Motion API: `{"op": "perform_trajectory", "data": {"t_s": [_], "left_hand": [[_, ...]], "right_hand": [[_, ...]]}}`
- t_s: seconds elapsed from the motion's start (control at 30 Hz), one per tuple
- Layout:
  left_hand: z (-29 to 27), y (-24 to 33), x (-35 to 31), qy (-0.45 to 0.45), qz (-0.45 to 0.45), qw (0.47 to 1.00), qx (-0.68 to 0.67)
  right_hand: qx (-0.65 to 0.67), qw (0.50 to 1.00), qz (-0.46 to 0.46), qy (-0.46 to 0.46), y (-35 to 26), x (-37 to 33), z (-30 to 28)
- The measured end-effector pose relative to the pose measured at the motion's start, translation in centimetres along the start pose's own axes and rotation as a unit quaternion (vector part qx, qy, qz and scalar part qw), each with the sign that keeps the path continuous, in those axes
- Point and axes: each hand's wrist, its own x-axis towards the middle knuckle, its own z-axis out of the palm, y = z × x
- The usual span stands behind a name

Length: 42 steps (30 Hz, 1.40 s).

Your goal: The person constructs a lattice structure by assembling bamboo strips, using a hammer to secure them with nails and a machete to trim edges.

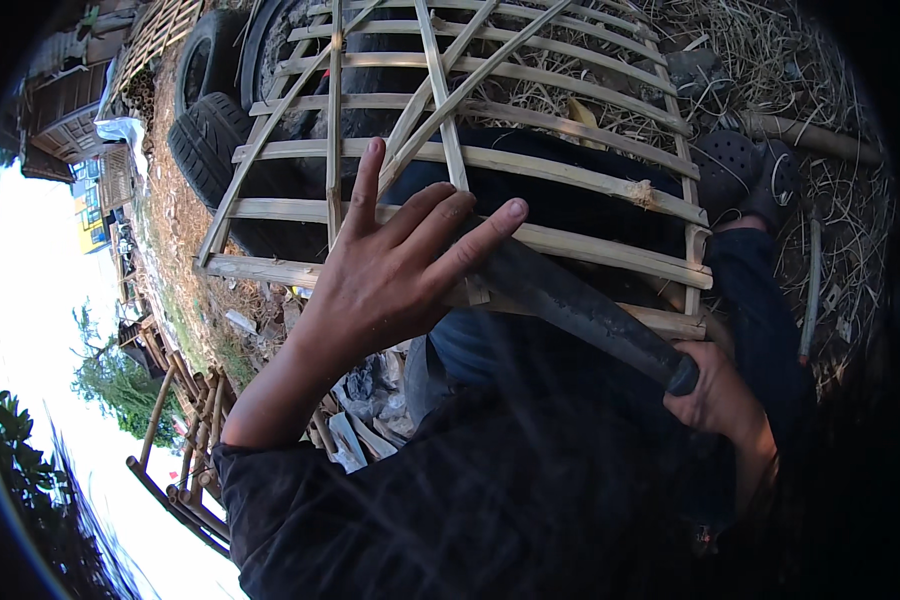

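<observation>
My left hand [400, 250] is over the near part of a lattice of split bamboo strips [620, 256], back of the hand up. Two of its fingers stretch apart, while the middle ones bend down at a strip. Whether they press on it is hard to see. My right hand [715, 390], lower right, is wrapped round the handle of a machete [595, 318]. Its dark, broad blade points up and left beneath the lattice's near edge, with the tip end close to my left fingers. The lattice lies across my legs in dark trousers.
Old tyres [210, 135] stand beyond the lattice at the upper left. Dry straw [770, 70] covers the ground at the upper right, near a dark clog [727, 160] on my foot. A bamboo pole frame [205, 430] and crumpled plastic [375, 390] are at the left.
</observation>
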Motion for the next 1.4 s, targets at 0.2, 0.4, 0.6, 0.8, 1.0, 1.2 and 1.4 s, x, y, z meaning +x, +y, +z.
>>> {"op": "perform_trajectory", "data": {"t_s": [0.2,0.4,0.6,0.8,1.0,1.2,1.4], "left_hand": [[0.0,-0.1,0.3,0.004,0.023,1.0,0.015],[-0.5,0.1,-0.4,-0.027,-0.004,1.0,-0.015],[-0.2,0.3,0.2,-0.03,0.013,0.999,-0.002],[-0.2,0.0,-0.3,-0.042,0.005,0.999,-0.003],[-4.2,0.3,0.2,-0.043,-0.047,0.997,-0.039],[-7.8,-2.9,-2.7,0.078,-0.157,0.983,-0.06],[-7.2,-3.7,-5.5,-0.022,-0.294,0.953,-0.076]], "right_hand": [[0.0,1.0,0.018,-0.005,-0.4,0.0,-0.1],[-0.026,0.999,0.002,0.022,-1.8,0.0,0.1],[-0.009,0.999,0.03,-0.007,-1.3,0.0,0.2],[-0.037,0.999,0.031,0.025,-2.1,-0.6,0.2],[0.04,0.999,0.011,-0.02,2.0,-1.0,0.1],[0.059,0.998,0.004,0.015,-1.6,-3.0,-2.9],[0.005,0.939,0.031,0.342,7.1,-7.6,-6.6]]}}
